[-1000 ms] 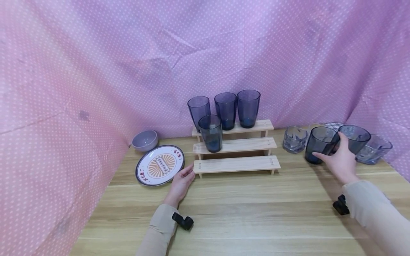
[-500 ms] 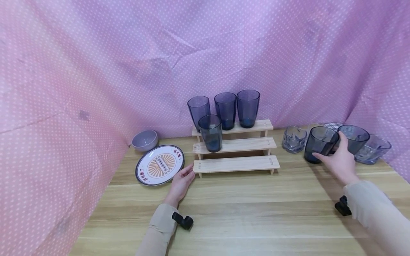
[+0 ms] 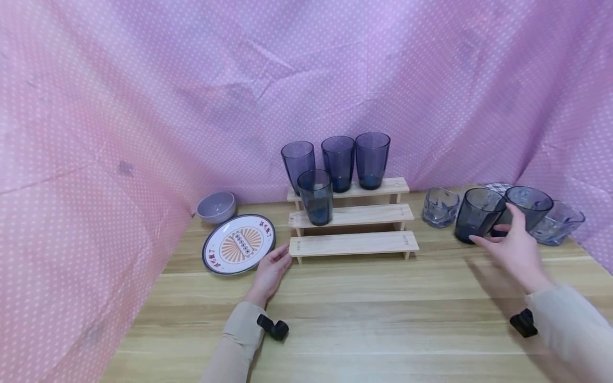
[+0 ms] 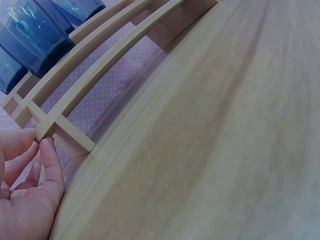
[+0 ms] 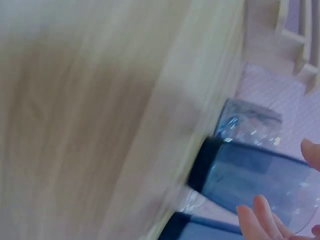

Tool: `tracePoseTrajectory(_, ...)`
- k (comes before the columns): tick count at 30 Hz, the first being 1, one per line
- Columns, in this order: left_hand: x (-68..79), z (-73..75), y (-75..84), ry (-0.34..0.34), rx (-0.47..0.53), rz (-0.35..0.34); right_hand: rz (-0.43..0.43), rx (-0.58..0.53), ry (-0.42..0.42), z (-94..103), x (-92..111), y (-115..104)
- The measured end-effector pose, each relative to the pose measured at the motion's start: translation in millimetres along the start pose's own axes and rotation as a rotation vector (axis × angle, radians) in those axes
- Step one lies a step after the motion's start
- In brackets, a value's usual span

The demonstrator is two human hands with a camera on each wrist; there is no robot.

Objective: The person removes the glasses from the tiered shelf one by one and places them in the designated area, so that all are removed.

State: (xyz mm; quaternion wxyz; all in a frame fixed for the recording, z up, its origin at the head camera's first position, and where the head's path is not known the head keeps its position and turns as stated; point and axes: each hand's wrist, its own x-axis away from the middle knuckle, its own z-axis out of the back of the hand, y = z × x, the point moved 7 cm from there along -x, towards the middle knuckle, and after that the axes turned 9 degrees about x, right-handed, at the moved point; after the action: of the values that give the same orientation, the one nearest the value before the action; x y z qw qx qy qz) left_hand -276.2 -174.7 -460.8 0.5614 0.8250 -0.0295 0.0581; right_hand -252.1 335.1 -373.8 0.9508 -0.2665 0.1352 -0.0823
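Observation:
My left hand pinches the left end of the lowest step of a three-step wooden display rack, thumb above and fingers below in the left wrist view. On the top step stand three dark glass tumblers; another tumbler is on the middle step at left. At the right, my right hand is beside an upright grey tumbler on the table, thumb and fingers spread apart. In the right wrist view, that tumbler lies between the thumb and the loosely bent fingers.
A second grey tumbler stands behind the right hand, with clear faceted glasses to either side. Left of the rack are a patterned plate and a small lavender bowl. Pink dotted cloth hangs behind the wooden table.
My right hand has loosened from around the grey tumbler and drawn back toward me, its fingers lower. The tumbler stays in place. My left hand keeps its pinch on the rack.

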Motion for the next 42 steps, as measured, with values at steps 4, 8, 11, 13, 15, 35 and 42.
tracePoseTrajectory(4, 0.8, 0.4, 1.3, -0.008, 0.003, -0.009, 0.048, -0.016, -0.003, -0.7, 7, -14)
tracePoseTrajectory(8, 1.1, 0.6, 1.0, -0.007, 0.021, -0.009, 0.096, -0.051, 0.005, -3.9, 13, -32)
tracePoseTrajectory(11, 1.4, 0.0, 0.6, -0.002, 0.024, -0.002, 0.126, -0.078, -0.007, -8.9, 16, -45)
tracePoseTrajectory(13, 1.3, -0.6, 0.7, -0.002, 0.018, -0.001, 0.139, -0.099, -0.028, -13.2, 17, -55)
tracePoseTrajectory(15, 1.2, -1.0, 0.8, -0.004, 0.012, -0.001, 0.152, -0.112, -0.048, -17.9, 18, -63)
tracePoseTrajectory(35, 0.7, -1.6, 0.7, 0.001, 0.037, -0.014, 0.198, -0.291, -0.224, -72.2, 14, -150)
tracePoseTrajectory(42, 1.1, -1.0, 0.9, 0.001, 0.03, -0.013, 0.251, -0.353, -0.212, -83.9, 12, -185)
